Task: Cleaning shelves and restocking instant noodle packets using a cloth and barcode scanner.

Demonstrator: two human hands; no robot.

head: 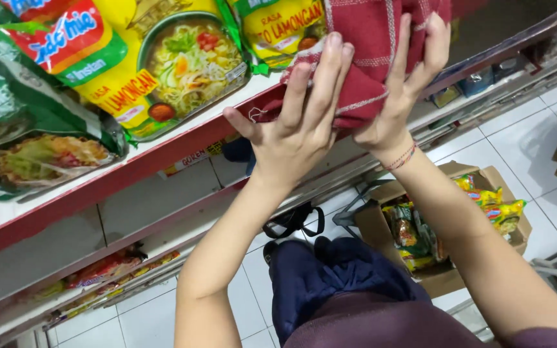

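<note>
A dark red checked cloth (372, 38) lies bunched on the white shelf (182, 132) at the top right. My left hand (298, 125) presses on its left side with fingers spread flat over the fabric. My right hand (407, 77) grips the cloth from the right, fingers curled over its folds. Both hands hold the cloth at the shelf's front edge, just right of a yellow and green noodle packet (162, 61).
More noodle packets, green ones (27, 135) at left and a yellow one (282, 26) behind the cloth, lie on the shelf. Below on the white tiled floor stands an open cardboard box (439, 232) of packets. Lower shelves (98, 270) hold several small packets. A black bag strap (294, 222) lies on the floor.
</note>
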